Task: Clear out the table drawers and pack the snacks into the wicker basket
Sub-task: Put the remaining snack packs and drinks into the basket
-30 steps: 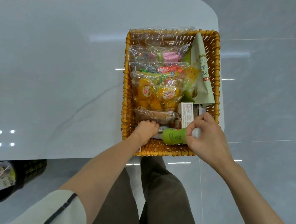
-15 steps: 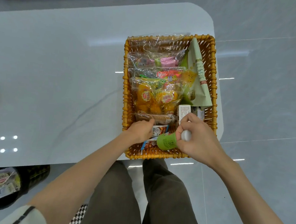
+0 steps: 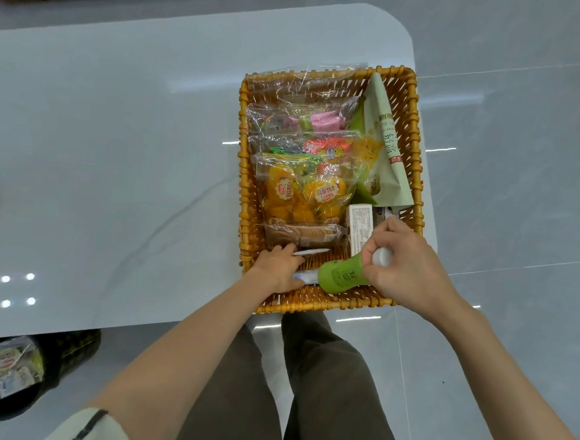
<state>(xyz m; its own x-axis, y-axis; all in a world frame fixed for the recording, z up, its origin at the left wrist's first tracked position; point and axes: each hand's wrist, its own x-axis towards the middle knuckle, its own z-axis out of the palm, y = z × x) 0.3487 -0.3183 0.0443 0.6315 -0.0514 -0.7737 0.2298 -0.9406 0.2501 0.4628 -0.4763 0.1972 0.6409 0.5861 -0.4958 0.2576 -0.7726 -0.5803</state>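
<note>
Snacks (image 3: 325,143) crowd the woven wicker basket (image 3: 242,168): crinkly cellophane bags (image 3: 297,193) in its middle, a stiff green pouch (image 3: 385,157) along its right wall. Packing is in hand. At its near end the right hand (image 3: 412,269) grips the white-capped neck of a smooth, waisted green bottle (image 3: 341,276). The left hand (image 3: 278,267) pinches a thin flat packet (image 3: 312,252) in its near left corner. Next, I'd say, the bottle wants laying into the gap between.

One basket (image 3: 310,305), one bottle (image 3: 339,276), two hands (image 3: 280,267) (image 3: 412,269)
</note>
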